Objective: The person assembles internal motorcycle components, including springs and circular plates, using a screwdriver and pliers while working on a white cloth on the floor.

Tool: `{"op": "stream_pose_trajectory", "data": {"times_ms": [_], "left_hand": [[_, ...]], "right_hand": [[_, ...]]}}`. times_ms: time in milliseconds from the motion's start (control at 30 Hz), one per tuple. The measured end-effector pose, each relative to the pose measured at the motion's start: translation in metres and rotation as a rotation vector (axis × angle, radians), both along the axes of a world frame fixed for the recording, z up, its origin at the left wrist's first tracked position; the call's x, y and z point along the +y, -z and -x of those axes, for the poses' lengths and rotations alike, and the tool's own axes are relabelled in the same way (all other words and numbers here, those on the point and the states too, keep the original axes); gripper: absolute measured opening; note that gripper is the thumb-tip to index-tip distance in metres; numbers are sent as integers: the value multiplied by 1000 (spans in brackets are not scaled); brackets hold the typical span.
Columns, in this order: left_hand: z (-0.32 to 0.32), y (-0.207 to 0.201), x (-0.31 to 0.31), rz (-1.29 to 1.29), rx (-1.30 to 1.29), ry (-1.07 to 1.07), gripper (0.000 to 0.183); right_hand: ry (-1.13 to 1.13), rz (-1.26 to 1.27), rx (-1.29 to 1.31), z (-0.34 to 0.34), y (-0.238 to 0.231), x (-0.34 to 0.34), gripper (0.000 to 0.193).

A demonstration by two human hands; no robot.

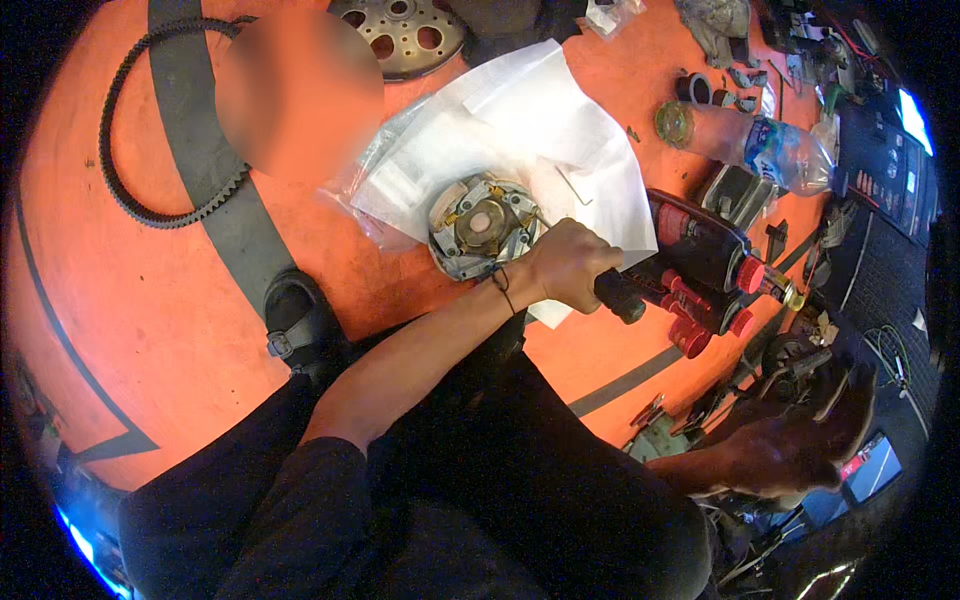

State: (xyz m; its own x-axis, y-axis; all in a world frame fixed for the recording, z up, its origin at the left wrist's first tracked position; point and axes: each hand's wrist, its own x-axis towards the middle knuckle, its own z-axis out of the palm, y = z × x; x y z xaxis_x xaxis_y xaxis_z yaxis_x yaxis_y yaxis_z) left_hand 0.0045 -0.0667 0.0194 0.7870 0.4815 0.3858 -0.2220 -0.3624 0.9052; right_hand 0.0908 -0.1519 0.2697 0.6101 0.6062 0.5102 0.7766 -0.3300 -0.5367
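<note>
My left hand [575, 265] is closed round the black handle of a screwdriver-like tool [622, 298]. Its thin shaft points at a round centrifugal clutch [484, 224] with metal shoes and springs; whether the tip touches it I cannot tell. The clutch lies on white paper [550, 110] spread over the floor. Off to the right, my right hand [790, 445] is stretched over a cluster of dark tools and parts, fingers apart and in shadow, with nothing visible in it.
On the orange floor [120, 330] lie a toothed drive belt [108, 150] and a perforated metal clutch bell [410, 38]. To the right are a clear plastic bottle [785, 155], dark bottles with red caps [700, 235] and a black case [885, 170]. My black shoe [300, 318] is near the paper.
</note>
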Motion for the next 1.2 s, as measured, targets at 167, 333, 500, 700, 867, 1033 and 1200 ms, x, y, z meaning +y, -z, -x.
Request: {"op": "stream_pose_trajectory", "data": {"times_ms": [167,333,500,700,867,1033,1200], "left_hand": [[-2,3,4,-78,180,92,25],[-8,-7,2,-43,100,17,24],[-4,-18,-10,-46,69,-27,26],[7,-47,-13,19,278,-60,48],[10,-54,-30,172,487,156,66],[32,-41,-9,-30,420,-240,33],[64,-4,35,-56,976,-281,23]], "right_hand": [[-60,382,415,20,133,22,55],[-89,283,315,9,105,2,41],[-108,126,591,17,113,-27,49],[7,-53,1254,7,128,-60,69],[140,75,1042,25,149,-69,46],[56,293,899,-5,145,-76,31],[-60,858,687,-8,205,-98,35]]}}
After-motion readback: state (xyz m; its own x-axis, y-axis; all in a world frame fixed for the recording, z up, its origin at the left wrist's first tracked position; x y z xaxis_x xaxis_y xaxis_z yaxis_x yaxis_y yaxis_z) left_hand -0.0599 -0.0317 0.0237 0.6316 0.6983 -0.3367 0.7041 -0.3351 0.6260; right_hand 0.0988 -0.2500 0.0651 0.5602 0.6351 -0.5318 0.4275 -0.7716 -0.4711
